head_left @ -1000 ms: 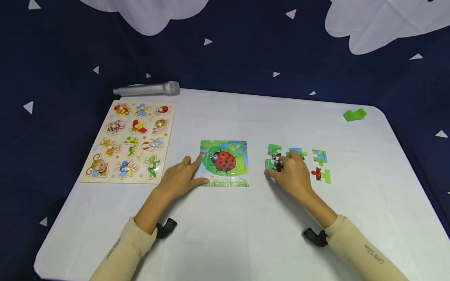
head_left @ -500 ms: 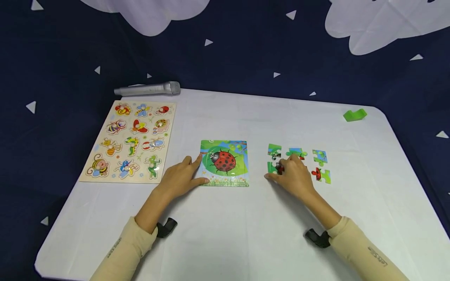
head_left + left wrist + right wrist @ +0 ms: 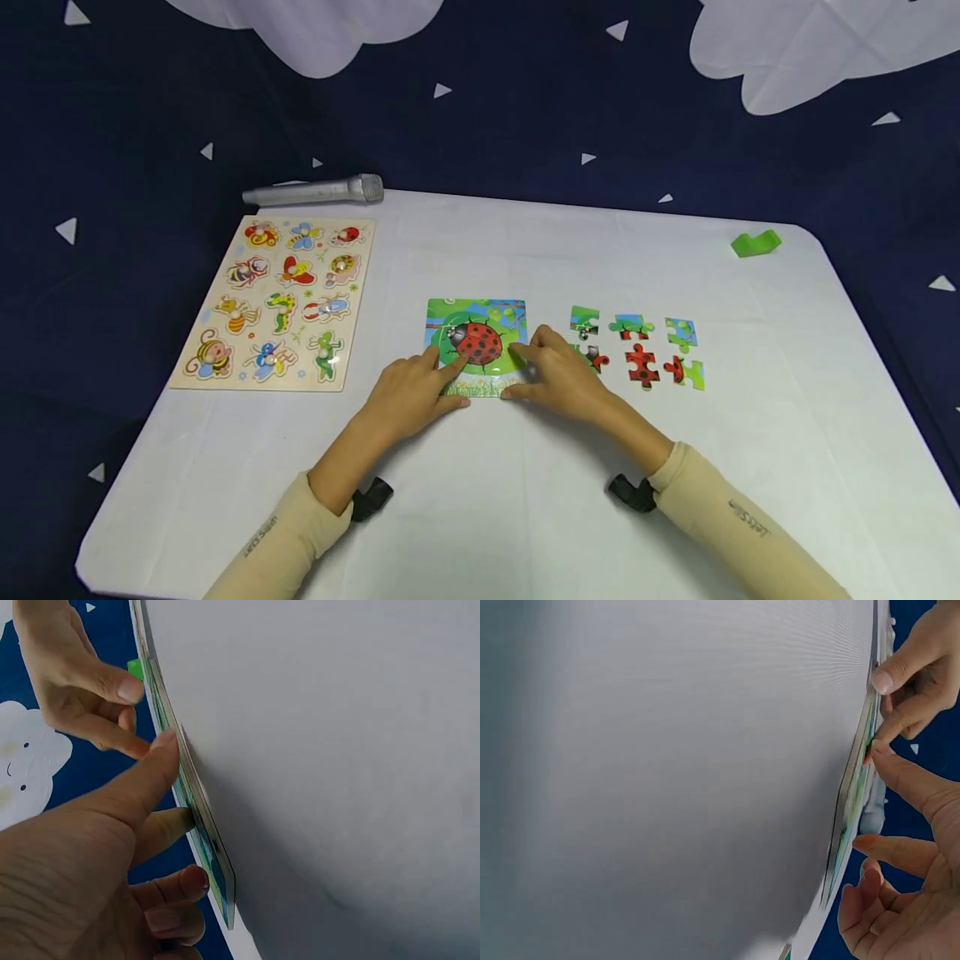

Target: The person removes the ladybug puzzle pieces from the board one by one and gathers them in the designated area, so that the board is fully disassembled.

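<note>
An insect board (image 3: 303, 292) lies at the left of the frame, its long axis running up the picture and leaning right; twelve figures sit in it. Above it, a silver microphone (image 3: 315, 191) lies nearly level, head to the right. Left of centre, the left hand (image 3: 407, 396) has its fingers loose, index on the face of the ladybug board (image 3: 480, 317), thumb at its lower edge. That board lies flat mid-frame, nearly square, its ladybug lengthwise across, head left. The right hand (image 3: 562, 382), likewise ungripping, touches its right side. Right of centre, six puzzle pieces (image 3: 642, 367) form two rows; a green block (image 3: 756, 244) lies upper right.
</note>
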{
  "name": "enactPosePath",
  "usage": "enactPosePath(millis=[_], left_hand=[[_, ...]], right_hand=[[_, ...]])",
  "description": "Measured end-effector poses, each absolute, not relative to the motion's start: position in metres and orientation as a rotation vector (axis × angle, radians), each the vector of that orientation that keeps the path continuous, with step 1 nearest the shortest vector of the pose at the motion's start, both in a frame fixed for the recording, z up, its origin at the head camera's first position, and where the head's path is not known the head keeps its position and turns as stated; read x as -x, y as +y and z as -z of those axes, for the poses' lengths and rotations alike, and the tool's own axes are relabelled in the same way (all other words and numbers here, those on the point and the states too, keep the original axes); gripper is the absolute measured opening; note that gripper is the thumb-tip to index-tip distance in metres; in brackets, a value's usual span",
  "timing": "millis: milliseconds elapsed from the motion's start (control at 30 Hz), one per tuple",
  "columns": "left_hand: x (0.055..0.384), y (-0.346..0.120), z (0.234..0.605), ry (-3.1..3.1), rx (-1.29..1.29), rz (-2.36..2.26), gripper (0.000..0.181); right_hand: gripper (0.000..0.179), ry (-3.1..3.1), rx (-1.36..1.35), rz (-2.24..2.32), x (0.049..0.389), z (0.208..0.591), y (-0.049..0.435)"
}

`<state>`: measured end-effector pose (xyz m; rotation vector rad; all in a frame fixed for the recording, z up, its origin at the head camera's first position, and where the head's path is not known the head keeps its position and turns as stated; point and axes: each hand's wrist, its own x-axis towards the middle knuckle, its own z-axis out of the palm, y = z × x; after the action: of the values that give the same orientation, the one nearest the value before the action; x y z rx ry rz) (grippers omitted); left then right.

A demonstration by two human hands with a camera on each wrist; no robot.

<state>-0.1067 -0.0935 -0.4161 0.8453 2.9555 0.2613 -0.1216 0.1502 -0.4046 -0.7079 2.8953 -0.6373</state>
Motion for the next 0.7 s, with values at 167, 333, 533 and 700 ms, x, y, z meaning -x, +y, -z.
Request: enactPosePath(millis=[167,333,533,700], left_hand=[[0.1066,-0.0921,0.4191,3.002,-0.866,-0.189,0.058],[0.106,-0.0894,0.4188,3.044,-0.897,-0.136,0.057],[0.1049,-0.0855,0.4168,3.074,-0.881,-0.084,0.056],[0.1051,-0.0848,0.4168,3.081,-0.87,-0.081,0.055]], right_hand=[[0.066,2.88,0.743,0.595,0.1269,0.4071,0.1433],[0.065,2.854,0.758,0.644,0.1296,0.4086,0.1433],[0.062,2.835,0.765,0.731,0.132,0.4104,0.1422],[0.063,2.934,0.778,0.686,0.1265,0.411,0.1382]])
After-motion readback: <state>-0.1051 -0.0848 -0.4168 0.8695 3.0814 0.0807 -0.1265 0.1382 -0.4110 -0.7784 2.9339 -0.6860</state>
